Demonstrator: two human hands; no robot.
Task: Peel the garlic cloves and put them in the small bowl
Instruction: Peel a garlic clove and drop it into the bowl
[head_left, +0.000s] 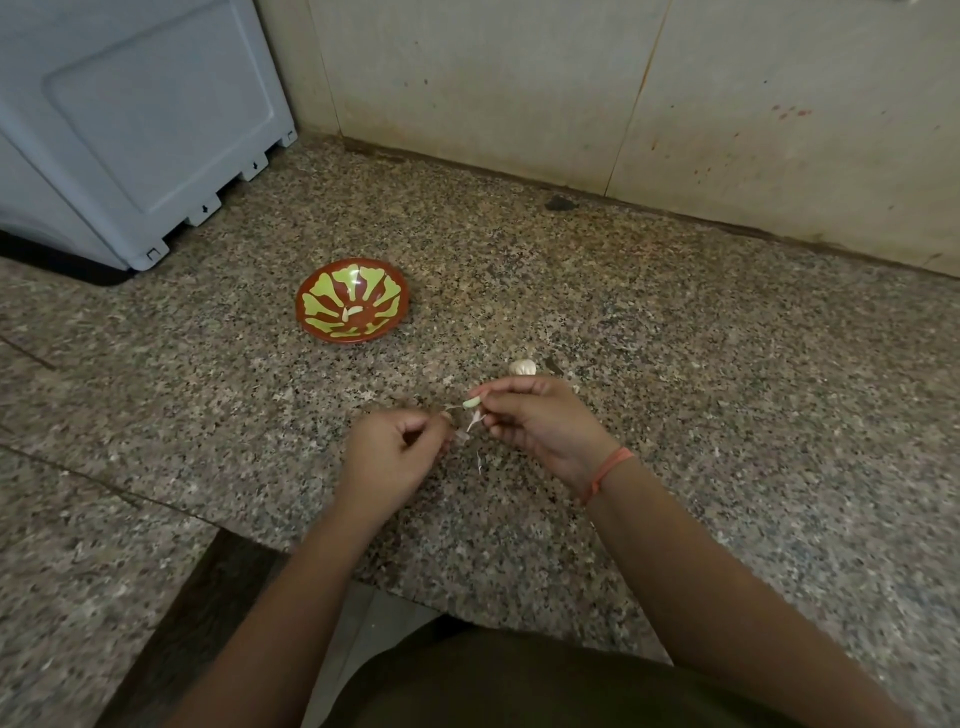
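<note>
My right hand (540, 421) pinches a pale garlic clove (471, 402) at its fingertips, above the granite counter. A strip of papery skin (474, 422) hangs from the clove. My left hand (395, 457) is curled just left of it and pinches a bit of skin (451, 415) at its fingertips. The small red bowl with a yellow-green flower pattern (317, 304) sits to the upper left on the counter, with two peeled cloves (352, 312) inside. A garlic bulb (522, 367) lies on the counter just behind my right hand.
A grey plastic appliance (135, 130) stands at the back left. A stained tiled wall (623, 93) runs along the back. Bits of peel (479, 461) lie on the counter (727, 389) below my hands. The counter's front edge is near my body.
</note>
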